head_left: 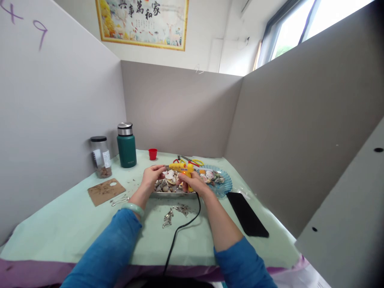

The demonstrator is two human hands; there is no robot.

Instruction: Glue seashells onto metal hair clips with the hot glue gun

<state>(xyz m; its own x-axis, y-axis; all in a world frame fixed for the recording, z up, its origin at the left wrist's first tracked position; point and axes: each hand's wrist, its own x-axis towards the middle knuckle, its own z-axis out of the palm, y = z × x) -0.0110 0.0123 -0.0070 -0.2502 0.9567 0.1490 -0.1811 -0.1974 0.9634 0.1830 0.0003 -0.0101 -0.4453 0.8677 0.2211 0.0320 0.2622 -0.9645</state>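
Observation:
My right hand [194, 183] is wrapped round the grip of a yellow hot glue gun [177, 166], whose nozzle points left and whose small orange light glows. A black cord [179, 229] runs from its handle to the table's front edge. At the nozzle tip, my left hand [151, 177] is closed in a pinch. Whatever sits between those fingers is too small to make out. Beneath both hands lies a metal tray [174, 195] filled with seashells [164, 185], partly hidden by the hands and the gun.
A blue scalloped plate [229, 185] with shells stands right of the tray, near a black phone [248, 215]. Scissors [196, 162] lie behind. Metal clips [168, 218] lie in front. Leftward are brown cardboard [105, 191], a green flask [126, 149], a jar [101, 158] and a red cup [153, 154].

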